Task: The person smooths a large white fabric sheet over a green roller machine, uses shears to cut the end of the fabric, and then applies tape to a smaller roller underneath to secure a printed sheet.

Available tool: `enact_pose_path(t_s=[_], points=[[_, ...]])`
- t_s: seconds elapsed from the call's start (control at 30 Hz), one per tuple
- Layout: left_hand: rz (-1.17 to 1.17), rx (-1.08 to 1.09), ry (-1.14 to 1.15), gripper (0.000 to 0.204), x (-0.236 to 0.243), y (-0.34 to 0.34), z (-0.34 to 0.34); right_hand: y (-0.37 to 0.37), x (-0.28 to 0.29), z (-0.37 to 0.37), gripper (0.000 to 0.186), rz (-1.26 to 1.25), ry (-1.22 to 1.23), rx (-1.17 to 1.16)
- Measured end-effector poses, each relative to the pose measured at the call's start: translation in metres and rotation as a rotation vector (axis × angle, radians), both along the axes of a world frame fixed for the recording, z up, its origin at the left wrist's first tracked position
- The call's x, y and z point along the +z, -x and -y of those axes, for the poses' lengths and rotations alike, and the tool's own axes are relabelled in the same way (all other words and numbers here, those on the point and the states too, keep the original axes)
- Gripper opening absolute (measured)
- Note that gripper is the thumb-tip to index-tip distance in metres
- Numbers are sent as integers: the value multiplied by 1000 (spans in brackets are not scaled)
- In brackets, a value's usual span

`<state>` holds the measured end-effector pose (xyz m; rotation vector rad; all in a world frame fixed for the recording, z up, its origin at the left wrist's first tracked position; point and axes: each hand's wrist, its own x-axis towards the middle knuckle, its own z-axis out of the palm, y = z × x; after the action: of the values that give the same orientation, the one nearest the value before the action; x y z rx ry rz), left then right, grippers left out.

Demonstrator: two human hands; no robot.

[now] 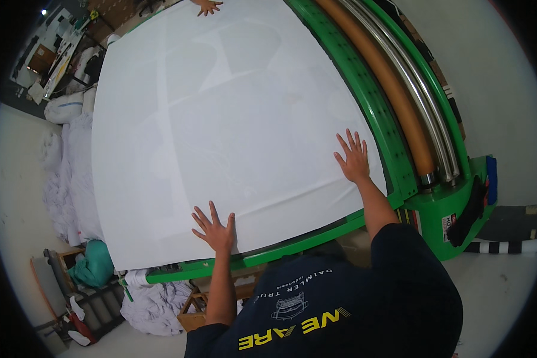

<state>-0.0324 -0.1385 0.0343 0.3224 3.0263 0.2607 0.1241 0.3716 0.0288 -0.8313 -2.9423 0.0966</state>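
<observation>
A wide white sheet (244,137) covers the bed of a green-framed roller machine (382,119). My left hand (216,230) lies on the sheet near its front edge, palm down with fingers spread. Farther right, my right hand (354,160) is also flat on the sheet, its fingers apart, close to the green side frame. Neither hand grips anything. Slight creases run across the sheet between my hands and toward the right front corner. At the far edge, another person's hand (207,7) rests on the same sheet with fingers spread.
An orange-brown roller (394,89) and shiny metal bars (420,89) run along the machine's right side. Piled white fabric (77,173) lies left of the bed, with more fabric (155,307) under its front. A teal bundle (94,264) and a wooden crate (194,307) are nearby.
</observation>
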Motion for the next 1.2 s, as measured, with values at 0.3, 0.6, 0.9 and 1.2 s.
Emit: enact_pose_path(t_s=[0.3, 0.6, 0.9, 1.2], points=[[14, 1, 33, 93, 1, -15, -31, -19, 6, -32, 69, -48, 39, 4], [15, -4, 46, 93, -1, -35, -75, -41, 7, -76, 68, -56, 45, 0], [18, -1, 52, 93, -3, -59, -122, -64, 6, -123, 68, -65, 43, -1], [25, 10, 41, 93, 0, -72, -148, -73, 1, -150, 68, -64, 7, 9]])
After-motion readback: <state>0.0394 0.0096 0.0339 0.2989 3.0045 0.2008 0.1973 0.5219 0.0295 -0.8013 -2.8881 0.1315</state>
